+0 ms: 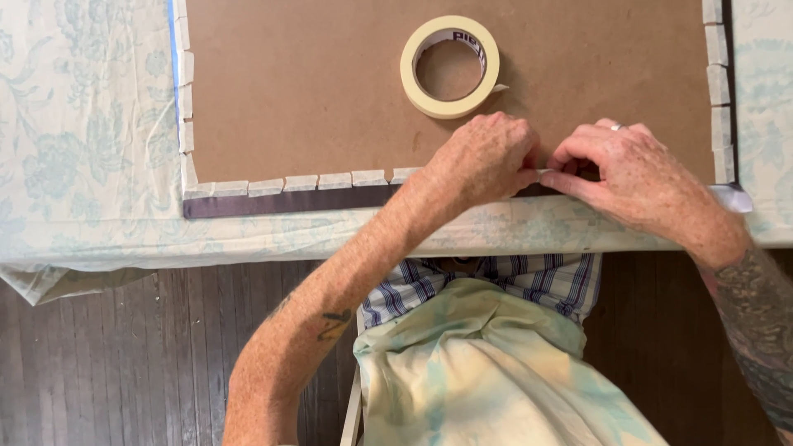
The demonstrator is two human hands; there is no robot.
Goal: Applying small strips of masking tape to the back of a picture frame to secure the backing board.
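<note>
A brown board (330, 91) lies on a table covered with a pale floral cloth (83, 124). Dark fabric (281, 201) is folded over the board's near edge and held by short pieces of masking tape (301, 182). My left hand (483, 157) and my right hand (632, 169) meet at the near edge, fingertips pinching a small piece of tape (545, 173) between them. A roll of masking tape (450, 66) rests on the board just beyond my left hand.
Tape pieces also line the board's left edge (185, 91) and right edge (717, 83). A strip of blue (173, 49) shows along the left edge. The table's front edge runs across the middle; dark wooden floor (124, 355) lies below.
</note>
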